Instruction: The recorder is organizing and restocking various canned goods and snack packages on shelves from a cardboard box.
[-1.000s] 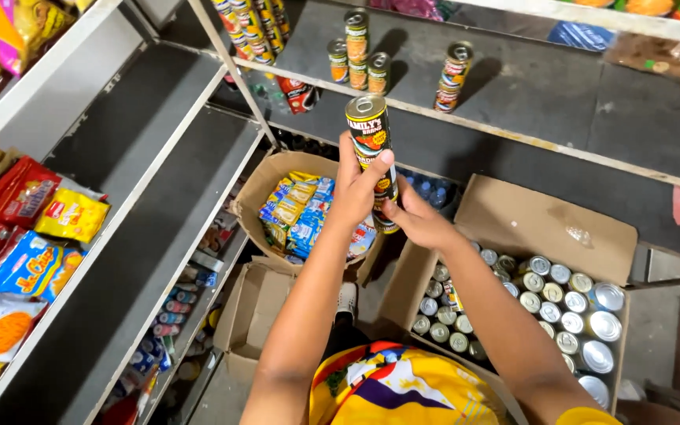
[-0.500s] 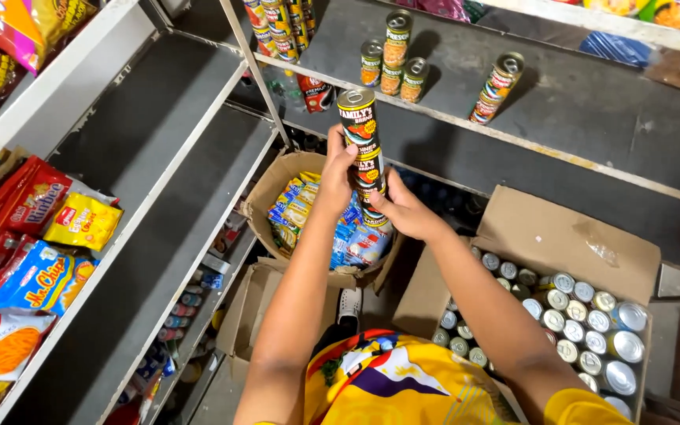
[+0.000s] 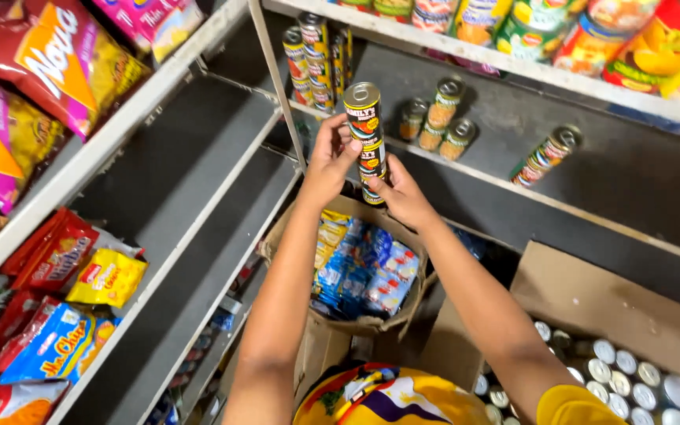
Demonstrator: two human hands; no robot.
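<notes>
Between both hands, a stack of cans (image 3: 367, 140) is held up before the grey shelf (image 3: 592, 185).

The upper cans are gripped by the left hand (image 3: 330, 161), and the lowest can is clasped from below by the right hand (image 3: 400, 195). Just beyond the fingers, small cans (image 3: 434, 118) are seen standing on the shelf; beneath the wrists, a carton of blue packets (image 3: 364, 271) is set, and a box of tins (image 3: 623, 370) lies under the right forearm.

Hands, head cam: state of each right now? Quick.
Left hand: closed around the stack of cans, gripping the upper part.
Right hand: closed on the same stack, supporting its lower end.
</notes>
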